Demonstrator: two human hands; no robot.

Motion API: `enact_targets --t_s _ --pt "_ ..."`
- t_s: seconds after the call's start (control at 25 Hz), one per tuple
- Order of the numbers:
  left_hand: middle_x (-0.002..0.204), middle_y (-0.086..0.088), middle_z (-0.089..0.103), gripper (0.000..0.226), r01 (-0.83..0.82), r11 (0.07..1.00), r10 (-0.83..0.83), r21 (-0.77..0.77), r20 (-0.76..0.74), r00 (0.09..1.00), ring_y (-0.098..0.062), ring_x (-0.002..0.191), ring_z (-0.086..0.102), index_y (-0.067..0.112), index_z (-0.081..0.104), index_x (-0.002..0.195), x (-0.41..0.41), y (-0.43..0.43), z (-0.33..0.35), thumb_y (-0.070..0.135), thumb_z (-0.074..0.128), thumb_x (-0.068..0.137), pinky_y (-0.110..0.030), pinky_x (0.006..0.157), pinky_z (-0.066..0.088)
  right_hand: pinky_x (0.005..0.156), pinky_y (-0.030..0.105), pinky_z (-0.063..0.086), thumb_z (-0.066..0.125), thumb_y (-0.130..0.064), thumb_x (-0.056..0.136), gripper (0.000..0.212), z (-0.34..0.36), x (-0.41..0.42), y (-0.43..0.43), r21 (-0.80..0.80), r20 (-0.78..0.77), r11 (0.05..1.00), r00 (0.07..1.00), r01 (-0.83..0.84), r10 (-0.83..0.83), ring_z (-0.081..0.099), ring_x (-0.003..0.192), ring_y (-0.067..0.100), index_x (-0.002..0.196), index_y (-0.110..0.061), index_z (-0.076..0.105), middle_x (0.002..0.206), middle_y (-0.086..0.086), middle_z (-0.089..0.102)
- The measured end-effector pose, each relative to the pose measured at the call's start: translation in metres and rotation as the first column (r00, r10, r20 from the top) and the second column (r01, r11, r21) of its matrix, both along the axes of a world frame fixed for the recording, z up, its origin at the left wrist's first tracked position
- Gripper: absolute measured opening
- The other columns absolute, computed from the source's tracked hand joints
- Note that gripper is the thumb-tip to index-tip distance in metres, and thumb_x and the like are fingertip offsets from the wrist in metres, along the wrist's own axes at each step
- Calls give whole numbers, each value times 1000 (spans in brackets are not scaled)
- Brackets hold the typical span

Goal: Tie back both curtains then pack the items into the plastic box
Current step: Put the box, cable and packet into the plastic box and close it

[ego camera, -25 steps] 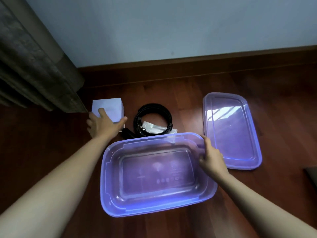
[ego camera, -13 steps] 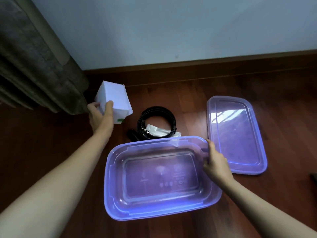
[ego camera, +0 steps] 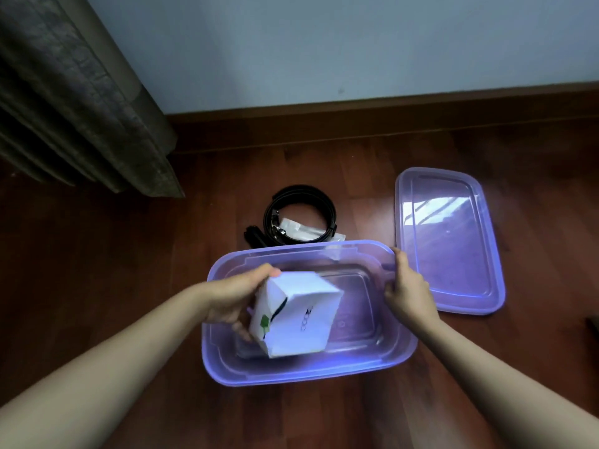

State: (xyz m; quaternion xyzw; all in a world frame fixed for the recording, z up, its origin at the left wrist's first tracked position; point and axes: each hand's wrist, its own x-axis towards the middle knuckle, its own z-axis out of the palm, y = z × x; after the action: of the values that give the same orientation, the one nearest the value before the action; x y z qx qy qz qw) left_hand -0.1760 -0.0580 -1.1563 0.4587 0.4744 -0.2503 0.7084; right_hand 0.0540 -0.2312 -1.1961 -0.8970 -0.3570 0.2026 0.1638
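Risk no. 1: carton (ego camera: 295, 315) slips. Left hand (ego camera: 236, 296) grips it by one side only, tilted, inside the box (ego camera: 291, 377) at frame centre (touching the bottom? can't tell). Dropped corner-first, it may land askew & crowd out the cable (ego camera: 299, 215), coiled on the floor just above the box. Right hand (ego camera: 406, 290) holds the box's right rim; a jolt could skid it into the lid (ego camera: 453, 254).

A dark wooden skirting board (ego camera: 389, 119) runs across the far side. Above the skirting board rises a pale blue-grey wall (ego camera: 324, 43), and below it spreads a reddish-brown wooden floor (ego camera: 97, 286). A small dark object (ego camera: 593, 325), cut off by the right edge, lies well below the skirting board.
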Motion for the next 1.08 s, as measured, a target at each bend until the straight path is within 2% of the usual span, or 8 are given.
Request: enact_targets --t_s 0.2,0.28,0.4,0.52,0.64,0.84,0.96,1.08 --pt "125 -15 53 71 -291 951 302 104 -118 946 -44 111 54 22 47 127 0 1 -20 74 23 84 -56 77 49 61 35 32 41 4 77 67 -2 1 0 -2 21 1000 1000 -6 6 57 86 45 139 -18 30 105 19 66" --pt "114 -14 59 66 -174 903 233 393 -108 966 -41 109 55 20 53 111 3 -3 -12 72 22 86 -45 84 47 61 35 32 41 4 77 67 -3 2 1 6 21 1000 1000 -9 9 58 86 45 139 -18 30 106 18 66" --pt "98 -12 64 48 -53 202 -39 978 62 997 -35 99 59 15 58 90 2 -13 -4 53 30 93 -35 78 42 61 35 31 41 5 77 67 -3 1 2 11 25 1000 999 -22 21 57 86 45 140 -18 29 105 19 66" --pt "143 -12 45 69 78 -73 -639 994 -107 762 -33 131 42 22 51 129 -1 -26 -16 67 43 77 -52 106 37 62 35 33 41 5 77 68 -4 2 2 8 22 1000 1000 -22 22 57 88 45 140 -18 29 110 16 66" --pt "154 -13 20 88 330 -368 -718 869 -492 493 -45 138 24 42 24 141 -3 -43 -50 65 65 65 -63 98 33 63 37 35 41 3 77 66 -7 4 1 -8 34 999 999 -34 35 58 87 45 139 -18 29 108 16 67" --pt "139 -21 46 96 426 -433 -555 795 -607 569 -51 119 48 38 43 121 -14 -41 -55 42 87 36 -66 64 48 70 40 44 42 2 76 66 -11 5 2 -1 22 999 999 -48 48 59 89 45 137 -21 27 112 12 68" --pt "144 -18 38 77 281 -489 -582 826 -549 600 -52 125 41 37 44 126 -25 -43 -55 58 70 57 -72 72 42 71 41 46 42 2 76 66 -14 7 1 1 18 999 999 -38 38 59 89 44 136 -22 28 109 13 69" --pt "129 -17 58 51 28 -356 -562 934 -238 792 -43 115 56 19 55 121 -1 -30 -27 50 46 81 -62 85 46 71 41 47 42 2 75 67 -14 7 0 -3 17 999 999 -35 35 59 89 44 136 -22 28 109 14 69"
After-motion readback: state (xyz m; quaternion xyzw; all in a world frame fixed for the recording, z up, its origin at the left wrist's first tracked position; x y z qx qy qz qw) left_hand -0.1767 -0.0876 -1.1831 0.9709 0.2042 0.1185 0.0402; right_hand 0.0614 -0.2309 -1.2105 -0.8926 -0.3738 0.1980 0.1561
